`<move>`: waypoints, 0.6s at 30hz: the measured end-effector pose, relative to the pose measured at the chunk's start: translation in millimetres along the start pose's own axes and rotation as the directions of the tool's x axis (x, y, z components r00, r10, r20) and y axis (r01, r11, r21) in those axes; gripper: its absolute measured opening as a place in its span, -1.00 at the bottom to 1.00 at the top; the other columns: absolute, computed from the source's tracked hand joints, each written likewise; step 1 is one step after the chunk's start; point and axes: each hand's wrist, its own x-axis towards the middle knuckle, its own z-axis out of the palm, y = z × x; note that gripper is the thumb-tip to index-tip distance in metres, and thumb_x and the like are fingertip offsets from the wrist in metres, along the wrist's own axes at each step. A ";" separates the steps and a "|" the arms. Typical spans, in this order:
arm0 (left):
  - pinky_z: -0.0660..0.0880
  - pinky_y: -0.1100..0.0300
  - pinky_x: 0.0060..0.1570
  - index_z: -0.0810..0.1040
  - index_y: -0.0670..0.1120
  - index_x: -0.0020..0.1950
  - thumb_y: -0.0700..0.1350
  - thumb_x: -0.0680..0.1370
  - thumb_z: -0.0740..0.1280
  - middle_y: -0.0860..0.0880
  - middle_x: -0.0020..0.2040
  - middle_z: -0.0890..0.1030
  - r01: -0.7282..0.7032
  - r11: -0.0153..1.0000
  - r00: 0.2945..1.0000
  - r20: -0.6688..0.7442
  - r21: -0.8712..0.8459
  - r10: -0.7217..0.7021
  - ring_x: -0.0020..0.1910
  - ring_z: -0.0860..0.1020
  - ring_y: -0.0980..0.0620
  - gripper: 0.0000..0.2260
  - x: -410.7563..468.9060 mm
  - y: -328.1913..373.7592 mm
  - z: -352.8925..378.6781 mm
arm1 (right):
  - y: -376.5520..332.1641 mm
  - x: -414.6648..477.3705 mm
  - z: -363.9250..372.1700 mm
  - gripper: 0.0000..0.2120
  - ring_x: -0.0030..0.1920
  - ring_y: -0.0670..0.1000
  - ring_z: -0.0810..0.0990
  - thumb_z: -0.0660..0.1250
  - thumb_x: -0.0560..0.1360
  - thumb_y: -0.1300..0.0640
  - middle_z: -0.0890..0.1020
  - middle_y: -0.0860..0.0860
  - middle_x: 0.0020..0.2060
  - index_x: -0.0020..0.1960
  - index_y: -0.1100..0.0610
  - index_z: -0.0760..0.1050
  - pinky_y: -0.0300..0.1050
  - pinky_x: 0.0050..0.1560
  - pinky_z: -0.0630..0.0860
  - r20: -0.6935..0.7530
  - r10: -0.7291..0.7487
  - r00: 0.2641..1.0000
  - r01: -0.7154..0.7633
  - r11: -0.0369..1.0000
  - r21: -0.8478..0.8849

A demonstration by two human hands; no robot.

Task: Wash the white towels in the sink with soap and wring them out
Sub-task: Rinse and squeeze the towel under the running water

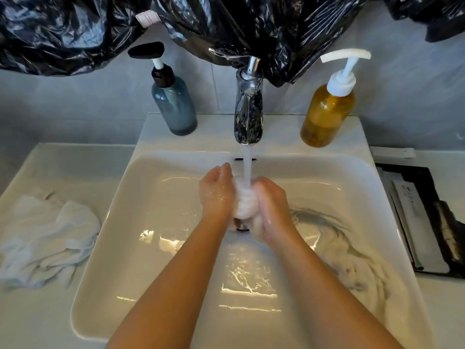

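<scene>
Bench [37,323] carries the sink [176,311]. Spare towel heap [47,238] sits on the bench left of the basin, out of the water. Tap [248,109] is running hard. Left hand [216,192] and right hand [271,210] are over the drain, each grip closed tight round one balled towel [245,205] directly under the stream. Risks: the stream hitting the wad could spray past the rim, and a soapy wad could squirt out of the grip.

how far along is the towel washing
Done: the bunched towel looks soaped, foam showing. In hand: the left hand and right hand squeeze it under the running tap. Left: wringing it out, plus the crumpled towel on the counter; whether that one is washed, I cannot tell.
</scene>
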 end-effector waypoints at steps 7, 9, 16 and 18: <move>0.45 0.21 -0.32 0.46 -0.02 -0.21 -0.05 0.59 0.28 0.02 -0.30 0.52 -0.359 0.933 0.931 0.051 -0.029 0.360 -0.31 0.49 0.11 -0.82 -59.4 -1.8 -3.9 | 8.6 7.0 -4.4 -0.84 -0.27 0.00 0.59 0.28 0.56 0.09 0.54 0.04 -0.29 -0.20 0.06 0.44 -0.14 -0.25 0.50 0.000 0.023 1.000 -0.022 0.976 0.216; 0.41 0.11 -0.34 0.40 0.00 -0.28 0.02 0.56 0.23 -0.05 -0.33 0.49 -0.371 0.928 0.928 -0.010 0.028 0.371 -0.35 0.46 0.05 -0.77 -57.3 -6.5 8.0 | 12.2 11.3 -4.1 -0.75 -0.36 -0.19 0.54 0.27 0.58 0.16 0.52 -0.06 -0.37 -0.27 0.04 0.41 -0.30 -0.31 0.47 0.005 0.023 1.000 -0.023 0.971 0.239; 0.35 0.13 -0.27 0.41 -0.23 -0.24 -0.07 0.63 0.19 -0.05 -0.35 0.42 -0.135 0.991 0.990 0.044 0.019 0.134 -0.36 0.36 0.05 -0.68 -29.0 -3.3 5.0 | 8.1 7.5 -11.6 -0.82 -0.12 0.23 0.63 0.37 0.39 0.05 0.60 0.25 -0.13 -0.08 0.15 0.55 0.07 -0.13 0.52 0.017 0.104 0.994 -0.105 0.966 0.236; 0.33 0.29 -0.35 0.39 -0.11 -0.31 -0.02 0.58 0.22 0.11 -0.43 0.40 -0.229 0.973 0.970 0.092 0.036 0.225 -0.41 0.36 0.16 -0.70 -45.5 -3.3 -0.1 | 9.5 6.4 -14.4 -0.59 0.02 0.22 0.70 0.39 0.46 -0.08 0.68 0.25 0.04 0.15 0.20 0.57 0.05 -0.06 0.61 0.017 0.139 0.990 -0.139 0.961 0.240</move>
